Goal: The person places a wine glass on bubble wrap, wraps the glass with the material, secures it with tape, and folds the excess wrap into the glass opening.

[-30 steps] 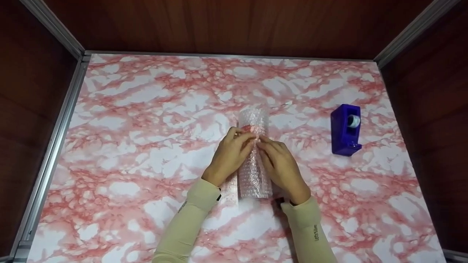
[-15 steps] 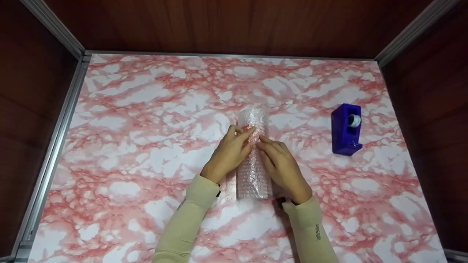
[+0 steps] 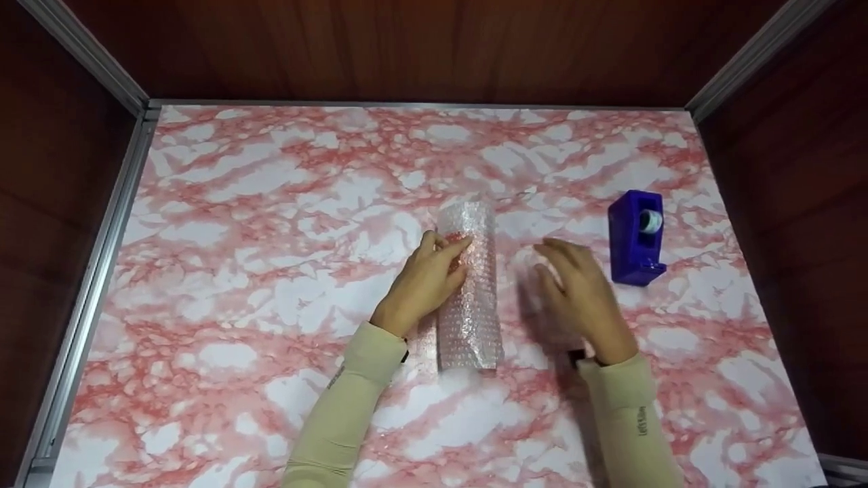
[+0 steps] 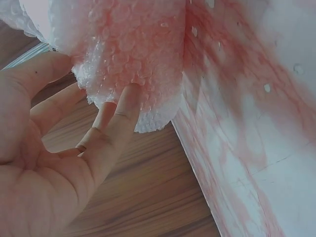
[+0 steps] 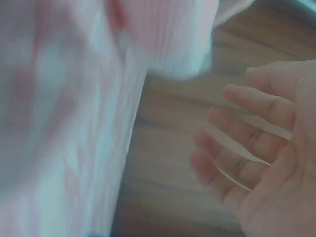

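A cylinder-shaped bundle of bubble wrap [image 3: 475,312] lies lengthwise on the table, with something reddish showing through near its upper half. My left hand [image 3: 422,288] holds its left side, the thumb on top. In the left wrist view, curved fingers and thumb of the left hand [image 4: 54,163] touch the bubble wrap [image 4: 133,54]; what is inside cannot be made out. My right hand [image 3: 576,288] is off to the right of the bundle, between it and the tape dispenser [image 3: 630,240]. Seen from the right wrist, the right hand [image 5: 261,143] has loose, spread fingers and holds nothing.
The purple tape dispenser carries a roll of clear tape and stands at the right. Red-and-white marbled covering spreads over the table [image 3: 271,271]. Dark wood panels [image 3: 420,51] with metal rails enclose the back and sides.
My right hand has come off the bubble wrap and moved right, towards the tape dispenser. My left hand has stayed on the bundle.
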`<state>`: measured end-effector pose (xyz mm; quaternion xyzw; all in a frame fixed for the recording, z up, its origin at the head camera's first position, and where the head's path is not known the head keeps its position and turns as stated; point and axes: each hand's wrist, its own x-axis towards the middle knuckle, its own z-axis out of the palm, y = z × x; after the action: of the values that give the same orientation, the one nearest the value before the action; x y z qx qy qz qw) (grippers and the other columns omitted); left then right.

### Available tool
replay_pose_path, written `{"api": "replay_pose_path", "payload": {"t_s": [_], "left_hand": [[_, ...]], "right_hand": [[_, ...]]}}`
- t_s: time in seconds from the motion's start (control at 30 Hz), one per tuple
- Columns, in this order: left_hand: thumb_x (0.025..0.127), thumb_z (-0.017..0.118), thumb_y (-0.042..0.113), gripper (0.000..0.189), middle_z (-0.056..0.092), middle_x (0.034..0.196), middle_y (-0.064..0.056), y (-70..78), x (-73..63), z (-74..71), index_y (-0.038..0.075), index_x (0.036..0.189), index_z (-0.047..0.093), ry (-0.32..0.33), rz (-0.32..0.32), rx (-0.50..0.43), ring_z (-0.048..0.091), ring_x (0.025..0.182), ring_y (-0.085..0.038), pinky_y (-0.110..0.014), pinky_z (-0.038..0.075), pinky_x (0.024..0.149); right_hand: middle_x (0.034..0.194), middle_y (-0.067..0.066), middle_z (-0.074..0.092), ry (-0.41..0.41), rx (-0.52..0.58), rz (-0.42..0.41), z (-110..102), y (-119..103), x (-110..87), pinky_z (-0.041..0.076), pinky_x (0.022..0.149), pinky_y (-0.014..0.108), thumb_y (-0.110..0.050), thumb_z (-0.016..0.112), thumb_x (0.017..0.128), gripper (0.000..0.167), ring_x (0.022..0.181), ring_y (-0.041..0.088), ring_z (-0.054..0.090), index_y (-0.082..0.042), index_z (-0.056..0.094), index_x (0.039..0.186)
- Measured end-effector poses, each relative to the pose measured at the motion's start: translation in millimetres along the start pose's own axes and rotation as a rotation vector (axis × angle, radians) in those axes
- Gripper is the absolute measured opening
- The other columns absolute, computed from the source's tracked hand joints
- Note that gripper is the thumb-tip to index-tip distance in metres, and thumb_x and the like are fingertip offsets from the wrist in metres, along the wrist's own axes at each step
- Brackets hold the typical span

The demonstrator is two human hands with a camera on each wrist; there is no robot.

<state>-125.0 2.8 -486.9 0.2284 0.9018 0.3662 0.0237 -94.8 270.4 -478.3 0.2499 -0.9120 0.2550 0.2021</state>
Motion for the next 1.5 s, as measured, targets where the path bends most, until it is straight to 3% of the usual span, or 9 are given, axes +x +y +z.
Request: {"api": "replay_pose_path", "payload": {"t_s": [0.13,0.33,0.47,0.67,0.83,1.0,1.17,1.33,1.5], "left_hand": [[0.100,0.063,0.020,0.048,0.047,0.119,-0.014,-0.5,-0.5,1.4,0.012,0.147,0.053,-0.008,-0.010,-0.006,0.052,0.087,-0.019,-0.032,0.048,0.077],[0.100,0.063,0.021,0.049,0.046,0.119,-0.012,-1.0,-1.6,0.8,0.014,0.147,0.053,-0.009,-0.039,-0.017,0.053,0.087,-0.020,-0.034,0.049,0.079],[0.100,0.063,0.022,0.049,0.046,0.120,-0.012,-1.4,-2.2,-0.5,0.015,0.147,0.053,-0.005,-0.047,-0.022,0.054,0.086,-0.020,-0.033,0.050,0.077],[0.100,0.062,0.022,0.050,0.046,0.121,-0.013,-1.5,-2.8,-2.2,0.015,0.148,0.051,-0.009,-0.044,-0.021,0.054,0.080,-0.019,-0.031,0.050,0.072],[0.100,0.063,0.023,0.049,0.047,0.121,-0.013,-2.8,-1.9,-1.0,0.015,0.148,0.052,-0.005,-0.035,-0.018,0.054,0.078,-0.019,-0.031,0.050,0.070],[0.100,0.063,0.024,0.049,0.047,0.124,-0.013,-2.7,-0.7,-0.6,0.017,0.148,0.052,-0.007,-0.038,-0.015,0.055,0.080,-0.019,-0.031,0.052,0.072],[0.101,0.062,0.024,0.050,0.047,0.124,-0.012,-2.5,-1.2,-0.9,0.018,0.149,0.051,-0.022,-0.046,-0.018,0.053,0.075,-0.016,-0.029,0.050,0.068],[0.101,0.063,0.024,0.050,0.046,0.123,-0.012,-3.4,-1.5,-0.5,0.018,0.149,0.050,-0.025,-0.047,-0.025,0.050,0.072,-0.014,-0.028,0.048,0.066],[0.101,0.062,0.024,0.051,0.046,0.123,-0.011,-4.4,-1.8,-0.2,0.017,0.150,0.050,-0.019,-0.046,-0.038,0.051,0.074,-0.015,-0.030,0.048,0.068]], "right_hand": [[0.120,0.027,0.062,0.044,-0.080,0.016,-20,24,-5.7,0.044,0.094,0.056,-0.002,0.071,0.090,0.032,0.109,0.046,0.057,0.007,0.066,0.120],[0.122,0.030,0.060,0.061,-0.159,0.172,-48,55,-20.7,0.042,0.094,0.061,-0.001,0.072,0.089,0.029,0.111,0.050,0.053,0.008,0.068,0.116],[0.120,0.032,0.059,0.121,-0.160,0.342,-61,73,-31.3,0.040,0.093,0.061,-0.003,0.069,0.092,0.026,0.110,0.052,0.051,0.010,0.067,0.114],[0.106,0.031,0.058,0.168,-0.122,0.671,-70,95,-45.8,0.039,0.081,0.053,-0.016,0.059,0.099,0.032,0.092,0.043,0.052,0.011,0.067,0.114],[0.103,0.017,0.064,0.101,0.064,0.969,-73,110,-50.6,0.041,0.080,0.035,-0.034,0.052,0.102,0.045,0.091,0.024,0.055,0.005,0.070,0.115],[0.070,0.002,0.063,0.155,0.378,1.190,-75,116,-50.0,0.043,0.050,0.026,-0.039,0.060,0.100,0.040,0.054,0.013,0.055,-0.001,0.070,0.103],[0.064,0.003,0.061,0.203,0.582,1.277,-78,114,-46.8,0.044,0.041,0.029,-0.033,0.063,0.099,0.027,0.048,0.017,0.056,-0.007,0.069,0.095],[0.072,0.002,0.060,0.328,0.759,1.303,-76,111,-44.3,0.051,0.052,0.025,-0.022,0.065,0.099,0.021,0.057,0.015,0.059,-0.005,0.070,0.087],[0.087,0.006,0.059,0.409,0.931,1.319,-73,109,-44.1,0.056,0.060,0.025,-0.018,0.064,0.099,0.019,0.061,0.016,0.063,-0.001,0.068,0.091]]}}
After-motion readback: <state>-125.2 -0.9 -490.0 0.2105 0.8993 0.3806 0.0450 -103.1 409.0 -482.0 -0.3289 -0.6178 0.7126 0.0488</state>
